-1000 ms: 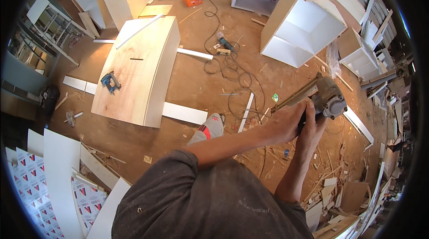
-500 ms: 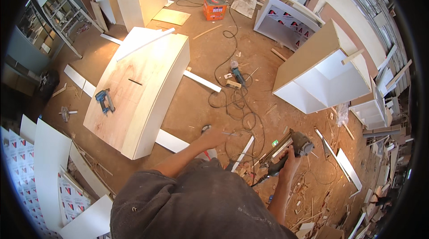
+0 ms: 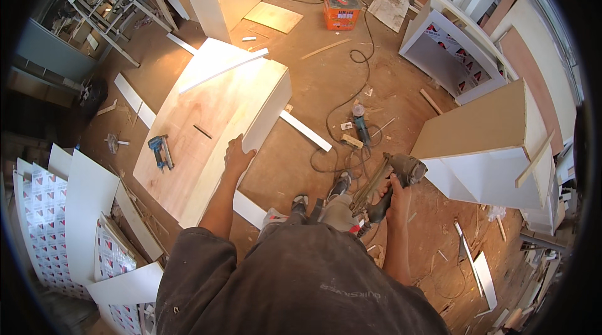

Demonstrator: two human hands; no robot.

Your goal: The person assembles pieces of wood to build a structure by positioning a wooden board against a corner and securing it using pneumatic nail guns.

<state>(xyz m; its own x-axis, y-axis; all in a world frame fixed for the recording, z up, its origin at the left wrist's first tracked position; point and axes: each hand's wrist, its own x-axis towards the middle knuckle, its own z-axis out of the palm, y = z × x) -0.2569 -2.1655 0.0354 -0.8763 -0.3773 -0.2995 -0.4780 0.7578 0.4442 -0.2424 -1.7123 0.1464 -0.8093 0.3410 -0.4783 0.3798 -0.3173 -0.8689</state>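
A large box-like cabinet with a plywood top and a white long side lies ahead on the left. My left hand rests on its near right edge, fingers over the top and thumb apart against the side. My right hand is closed round the handle of a dark nail gun, held in front of my right side. Its long magazine slants down toward my legs. On the plywood top lie a smaller blue nail gun, a short dark strip and a long white strip.
White boards stick out beneath the cabinet. An angle grinder and its looping cord lie on the floor. An orange box stands farther off. Open cabinets stand at right, leaning panels at left, scraps at lower right.
My left hand has moved from in front of my body out to the cabinet's edge. The nail gun stays in my right hand, lifted a little. The view has shifted, and my feet now show.
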